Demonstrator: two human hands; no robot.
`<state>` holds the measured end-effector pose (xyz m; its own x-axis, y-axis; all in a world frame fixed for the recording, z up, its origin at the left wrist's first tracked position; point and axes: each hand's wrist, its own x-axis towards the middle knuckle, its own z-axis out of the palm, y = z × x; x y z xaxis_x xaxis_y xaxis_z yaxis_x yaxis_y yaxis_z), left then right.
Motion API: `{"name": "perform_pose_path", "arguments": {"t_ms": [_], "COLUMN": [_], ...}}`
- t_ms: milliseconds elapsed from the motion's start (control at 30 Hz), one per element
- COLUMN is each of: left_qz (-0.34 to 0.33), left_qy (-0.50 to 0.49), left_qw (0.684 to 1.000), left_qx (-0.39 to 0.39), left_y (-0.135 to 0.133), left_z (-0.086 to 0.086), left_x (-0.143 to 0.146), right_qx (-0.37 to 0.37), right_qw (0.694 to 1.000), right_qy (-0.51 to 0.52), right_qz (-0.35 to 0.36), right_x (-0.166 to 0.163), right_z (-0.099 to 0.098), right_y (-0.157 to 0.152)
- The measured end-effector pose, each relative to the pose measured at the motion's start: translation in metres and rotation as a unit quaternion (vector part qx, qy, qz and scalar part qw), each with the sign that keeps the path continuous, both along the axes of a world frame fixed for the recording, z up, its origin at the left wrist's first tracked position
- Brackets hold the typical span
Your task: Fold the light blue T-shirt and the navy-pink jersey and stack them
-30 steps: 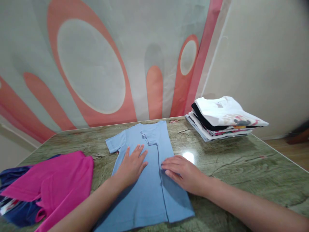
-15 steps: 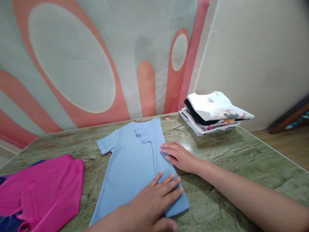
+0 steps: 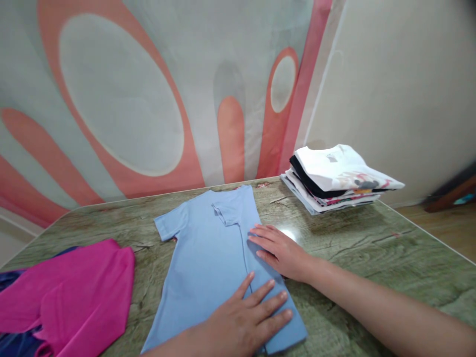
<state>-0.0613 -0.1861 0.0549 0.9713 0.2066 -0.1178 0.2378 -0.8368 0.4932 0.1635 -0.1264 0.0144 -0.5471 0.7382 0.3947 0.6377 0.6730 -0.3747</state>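
A light blue T-shirt [image 3: 201, 258] lies flat on the green marbled table [image 3: 357, 248], its right side folded inward over the body. My left hand [image 3: 245, 322] lies flat with fingers spread on the shirt's lower right part. Fingers stretched out, my right hand [image 3: 278, 250] presses on the folded right edge near the middle. Neither hand grips anything.
A stack of folded shirts [image 3: 334, 176], white on top, sits at the table's far right corner. At the left edge lies a pink garment [image 3: 70, 292] over dark blue cloth [image 3: 11, 342]. A patterned orange and grey curtain [image 3: 148, 94] hangs behind the table.
My left hand slid from the shirt's upper middle down to its lower right part. My right hand stayed on the folded right edge. The view shifted a little.
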Motion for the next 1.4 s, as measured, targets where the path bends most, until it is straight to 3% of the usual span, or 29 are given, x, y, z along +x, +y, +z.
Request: {"name": "perform_pose_path", "arguments": {"t_ms": [133, 333, 500, 567, 667, 733, 833, 933, 1033, 1100, 1233, 1400], "left_qz": [0.005, 0.068, 0.090, 0.093, 0.102, 0.144, 0.247, 0.301, 0.311, 0.313, 0.314, 0.316], "left_qy": [-0.029, -0.002, -0.016, -0.026, -0.017, 0.010, 0.041, 0.053, 0.058, 0.062, 0.068, 0.069], "left_qw": [0.999, 0.997, 0.993, 0.990, 0.988, 0.982, 0.956, 0.933, 0.924, 0.921, 0.920, 0.922], "left_qx": [0.018, 0.028, 0.078, 0.098, 0.113, 0.121, 0.154, 0.192, 0.217, 0.225, 0.226, 0.214], "left_y": [-0.001, 0.010, -0.001, -0.006, -0.007, -0.001, 0.011, 0.017, 0.013, 0.010, 0.005, 0.005], "left_z": [-0.013, 0.005, -0.026, -0.030, -0.011, 0.005, 0.011, -0.008, -0.025, -0.028, -0.022, -0.021], "left_x": [-0.003, -0.024, -0.022, -0.021, -0.031, -0.046, -0.075, -0.096, -0.102, -0.102, -0.100, -0.101], "right_qx": [-0.027, -0.014, -0.037, -0.036, -0.011, 0.017, 0.037, 0.013, -0.031, -0.048, -0.063, -0.096], "right_qw": [0.999, 1.000, 0.998, 0.998, 1.000, 1.000, 0.999, 1.000, 0.999, 0.996, 0.991, 0.987], "right_qy": [-0.041, -0.018, -0.043, -0.046, -0.026, 0.002, 0.027, 0.028, -0.019, -0.051, -0.099, -0.106], "right_qz": [-0.001, -0.015, -0.007, -0.006, -0.007, -0.013, -0.012, -0.003, -0.039, -0.059, -0.070, -0.079], "right_x": [-0.001, 0.001, -0.002, -0.002, -0.001, -0.001, -0.011, -0.037, -0.072, -0.093, -0.115, -0.118], "right_z": [-0.001, -0.003, 0.001, 0.000, -0.004, -0.004, 0.002, 0.010, 0.009, 0.003, -0.012, -0.010], "right_y": [0.000, 0.001, 0.000, -0.002, -0.003, 0.000, 0.022, 0.062, 0.101, 0.116, 0.121, 0.128]}}
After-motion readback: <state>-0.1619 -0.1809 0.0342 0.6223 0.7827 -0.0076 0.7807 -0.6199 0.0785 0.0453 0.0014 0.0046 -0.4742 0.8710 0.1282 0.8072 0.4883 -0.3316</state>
